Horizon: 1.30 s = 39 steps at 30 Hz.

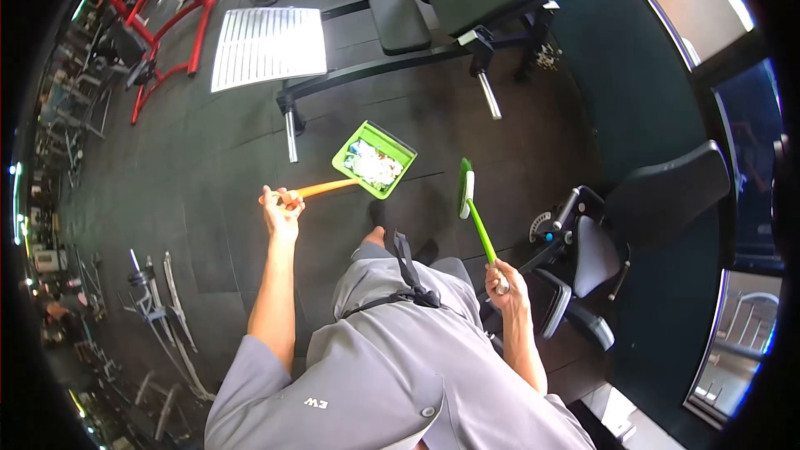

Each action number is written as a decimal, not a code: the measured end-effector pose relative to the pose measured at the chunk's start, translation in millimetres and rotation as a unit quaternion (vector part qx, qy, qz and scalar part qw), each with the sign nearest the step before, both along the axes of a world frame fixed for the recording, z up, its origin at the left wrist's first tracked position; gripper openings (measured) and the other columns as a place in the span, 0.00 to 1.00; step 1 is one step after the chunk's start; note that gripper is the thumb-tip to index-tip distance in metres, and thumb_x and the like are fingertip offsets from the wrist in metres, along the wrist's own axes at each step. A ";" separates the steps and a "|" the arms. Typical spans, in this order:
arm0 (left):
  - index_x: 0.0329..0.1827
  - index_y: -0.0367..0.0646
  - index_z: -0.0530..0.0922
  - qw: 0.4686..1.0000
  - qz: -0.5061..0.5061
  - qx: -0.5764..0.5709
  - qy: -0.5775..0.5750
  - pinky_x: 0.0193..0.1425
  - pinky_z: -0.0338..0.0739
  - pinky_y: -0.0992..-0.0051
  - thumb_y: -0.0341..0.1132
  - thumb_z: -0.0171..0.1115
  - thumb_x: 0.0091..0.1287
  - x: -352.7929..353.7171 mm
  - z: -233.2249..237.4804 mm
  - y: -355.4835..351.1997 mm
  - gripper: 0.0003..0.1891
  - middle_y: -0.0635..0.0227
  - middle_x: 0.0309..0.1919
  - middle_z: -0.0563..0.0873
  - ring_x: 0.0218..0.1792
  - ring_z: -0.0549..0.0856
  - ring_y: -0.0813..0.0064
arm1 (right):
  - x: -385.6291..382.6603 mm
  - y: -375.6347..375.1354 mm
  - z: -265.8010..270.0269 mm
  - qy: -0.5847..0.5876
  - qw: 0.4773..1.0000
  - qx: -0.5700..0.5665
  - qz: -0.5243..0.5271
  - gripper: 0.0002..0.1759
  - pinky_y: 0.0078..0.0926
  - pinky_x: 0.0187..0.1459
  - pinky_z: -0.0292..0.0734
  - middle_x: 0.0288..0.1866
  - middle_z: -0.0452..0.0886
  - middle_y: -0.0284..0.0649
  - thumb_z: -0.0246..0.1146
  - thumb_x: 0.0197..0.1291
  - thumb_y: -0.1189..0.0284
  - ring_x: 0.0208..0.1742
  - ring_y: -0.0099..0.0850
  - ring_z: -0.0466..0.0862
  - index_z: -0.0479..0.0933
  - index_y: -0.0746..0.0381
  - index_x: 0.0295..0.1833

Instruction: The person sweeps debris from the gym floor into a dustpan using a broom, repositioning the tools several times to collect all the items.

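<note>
My left hand point(282, 207) is closed round the orange handle point(329, 188) of a green dustpan point(396, 145). Crumpled white and coloured litter point(372, 165) lies inside the pan, which is above the dark floor. On the other side, my right hand point(507, 282) grips the green handle of a brush point(482, 229). The brush head, green and white, points up and away from me, to the right of the dustpan and apart from it.
A padded bench point(400, 21) with a metal footplate point(271, 46) stands ahead. At the right is a seated machine point(658, 200) beside a dark wall. Red gym equipment point(196, 33) stands at upper left, a metal rack point(162, 312) at lower left. Small debris point(547, 57) lies near the bench.
</note>
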<state>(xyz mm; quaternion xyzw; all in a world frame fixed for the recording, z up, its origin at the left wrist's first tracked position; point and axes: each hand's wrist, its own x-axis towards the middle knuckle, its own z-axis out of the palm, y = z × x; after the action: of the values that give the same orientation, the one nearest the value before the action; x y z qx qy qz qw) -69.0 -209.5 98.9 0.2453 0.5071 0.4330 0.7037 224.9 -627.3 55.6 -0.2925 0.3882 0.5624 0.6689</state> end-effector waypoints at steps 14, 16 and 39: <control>0.38 0.48 0.71 0.981 -0.194 -0.018 0.012 0.32 0.74 0.69 0.57 0.49 0.69 102.2 46.7 -74.1 0.20 0.63 0.27 0.79 0.27 0.79 0.68 | -3.5 -59.3 24.3 0.065 0.985 0.092 -0.134 0.07 0.14 0.17 0.67 0.19 0.70 0.30 0.57 0.60 0.75 0.15 0.17 0.69 0.71 0.69 0.37; 0.38 0.48 0.72 0.976 -0.218 -0.025 0.013 0.32 0.73 0.70 0.55 0.48 0.70 119.2 54.8 -80.4 0.19 0.63 0.28 0.79 0.27 0.79 0.69 | 7.2 -61.5 35.9 0.031 0.985 0.080 -0.152 0.07 0.14 0.17 0.67 0.20 0.69 0.29 0.57 0.61 0.75 0.15 0.16 0.68 0.71 0.69 0.39; 0.40 0.46 0.72 0.920 -0.369 -0.097 -0.084 0.31 0.80 0.66 0.44 0.48 0.70 500.6 46.5 -73.8 0.11 0.61 0.31 0.82 0.26 0.83 0.64 | 224.9 4.3 82.7 -0.303 0.903 -0.303 0.039 0.08 0.21 0.18 0.69 0.23 0.70 0.31 0.57 0.60 0.75 0.17 0.20 0.70 0.68 0.60 0.45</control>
<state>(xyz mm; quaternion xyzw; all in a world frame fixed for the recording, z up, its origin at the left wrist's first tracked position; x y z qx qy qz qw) 431.6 -283.3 145.4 0.3082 0.3589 0.1101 0.8741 449.8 -623.0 138.3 -0.6522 0.3064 0.3274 0.6112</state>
